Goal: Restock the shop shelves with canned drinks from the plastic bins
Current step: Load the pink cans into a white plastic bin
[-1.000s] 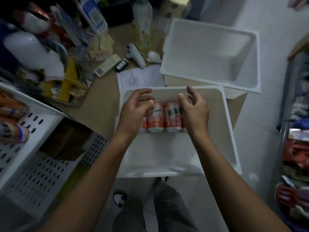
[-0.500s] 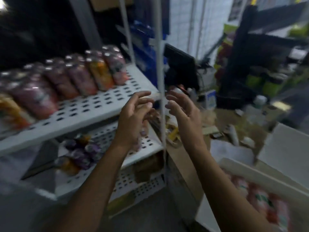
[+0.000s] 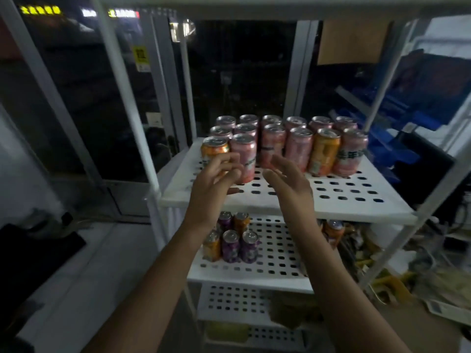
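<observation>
Both hands were up in front of the white perforated upper shelf point(image 3: 331, 211). Left hand point(image 3: 216, 182): fingers point(image 3: 229, 163) loosely bent, blurred, gripping nothing. They overlapped the front-left orange can point(image 3: 214, 149) and sat just beside the pink can point(image 3: 243, 151) next to it. I couldn't tell if the fingertips touched either can. Right hand point(image 3: 288, 179): palm turned toward the left hand, fingers nearly straight, holding nothing, over the front part of the shelf and just ahead of the front row. The hands were near each other, not touching.

The canned drinks point(image 3: 298, 146) stood upright toward the back of the upper shelf. The two left columns were three deep, the four right columns two deep. Most were pink; a second orange can point(image 3: 325, 154) stood second from the right in the front row.

The lower shelf point(image 3: 254, 278) was the same perforated type. On it I saw a small upright cluster of purple cans point(image 3: 230, 247) with orange ones among them, partly hidden by the left forearm. Another orange can point(image 3: 334, 231) stood near its right edge.

Behind the rack was a dark glass door point(image 3: 102, 98) with a yellow sticker point(image 3: 140, 57). Blue racking point(image 3: 397, 115) was to the right, and a cardboard sheet point(image 3: 353, 42) hung up top.
</observation>
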Available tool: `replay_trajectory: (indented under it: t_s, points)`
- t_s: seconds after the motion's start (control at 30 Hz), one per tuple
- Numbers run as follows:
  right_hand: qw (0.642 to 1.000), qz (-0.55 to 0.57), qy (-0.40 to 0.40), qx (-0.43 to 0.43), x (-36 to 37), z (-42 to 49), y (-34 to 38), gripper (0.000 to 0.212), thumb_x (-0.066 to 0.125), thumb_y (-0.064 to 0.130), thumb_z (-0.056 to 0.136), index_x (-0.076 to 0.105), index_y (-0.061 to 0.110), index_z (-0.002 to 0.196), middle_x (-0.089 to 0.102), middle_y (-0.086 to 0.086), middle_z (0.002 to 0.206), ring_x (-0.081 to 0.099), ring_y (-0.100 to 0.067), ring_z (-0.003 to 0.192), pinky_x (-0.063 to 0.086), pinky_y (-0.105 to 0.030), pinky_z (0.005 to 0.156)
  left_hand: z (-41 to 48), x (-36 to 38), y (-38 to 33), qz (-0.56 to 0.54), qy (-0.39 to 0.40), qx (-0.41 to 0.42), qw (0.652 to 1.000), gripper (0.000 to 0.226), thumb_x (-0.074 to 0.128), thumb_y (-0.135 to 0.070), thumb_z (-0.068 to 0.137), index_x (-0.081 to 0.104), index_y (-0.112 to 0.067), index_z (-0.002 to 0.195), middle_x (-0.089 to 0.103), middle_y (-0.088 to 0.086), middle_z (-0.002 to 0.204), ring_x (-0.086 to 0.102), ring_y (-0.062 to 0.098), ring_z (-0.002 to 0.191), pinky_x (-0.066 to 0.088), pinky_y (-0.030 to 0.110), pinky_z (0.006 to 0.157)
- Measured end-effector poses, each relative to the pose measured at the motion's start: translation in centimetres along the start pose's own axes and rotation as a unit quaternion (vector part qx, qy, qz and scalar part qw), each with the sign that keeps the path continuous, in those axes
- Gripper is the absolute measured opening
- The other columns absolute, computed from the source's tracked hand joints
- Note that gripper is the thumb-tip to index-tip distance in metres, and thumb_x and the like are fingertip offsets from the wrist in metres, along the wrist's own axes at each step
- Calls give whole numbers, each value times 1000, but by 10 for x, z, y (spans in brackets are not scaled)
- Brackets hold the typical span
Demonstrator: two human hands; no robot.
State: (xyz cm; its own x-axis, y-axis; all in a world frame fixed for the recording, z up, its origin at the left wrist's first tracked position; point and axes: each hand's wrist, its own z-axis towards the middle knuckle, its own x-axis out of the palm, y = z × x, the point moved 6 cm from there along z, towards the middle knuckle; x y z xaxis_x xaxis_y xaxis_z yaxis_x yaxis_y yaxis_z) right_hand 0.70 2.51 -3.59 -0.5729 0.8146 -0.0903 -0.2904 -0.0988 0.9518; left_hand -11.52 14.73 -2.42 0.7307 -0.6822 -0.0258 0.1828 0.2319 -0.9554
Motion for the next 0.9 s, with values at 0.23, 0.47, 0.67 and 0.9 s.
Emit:
replay_trajectory:
  t_s: [0.23, 0.47, 0.67, 0.9]
  points:
    - [1000, -11, 18, 23, 41, 37, -19, 52, 72, 33, 88, 55, 27, 137, 64, 10, 131, 59, -11, 123, 54, -38, 99, 3, -33, 18, 1, -3, -5, 1000, 37, 61, -32, 90, 64, -23, 125, 72, -2, 117, 72, 20, 102, 59, 37, 87]
    - [998, -64, 20, 7, 56, 66, -29, 66, 75, 51, 74, 55, 29, 133, 69, 12, 121, 65, -7, 112, 55, -44, 97, 8, -48, 37, 1, -11, -18, 1000, 36, 60, -32, 88, 66, -26, 123, 71, -4, 117, 69, 17, 110, 59, 35, 86]
    - [994, -105, -5, -1, 59, 71, -31, 56, 76, 37, 85, 55, 25, 135, 67, 11, 122, 62, -8, 112, 54, -39, 97, 15, -55, 41, 4, -34, -10, 999, 34, 60, -31, 87, 66, -25, 120, 73, -3, 115, 70, 20, 107, 60, 37, 85]
    - [992, -122, -30, -10, 52, 69, -30, 50, 76, 34, 86, 58, 24, 131, 68, 8, 122, 63, -12, 114, 54, -44, 98, 19, -64, 38, 81, -124, 42, 988, 34, 71, -21, 90, 62, -24, 122, 66, -9, 113, 63, 6, 105, 52, 25, 84]
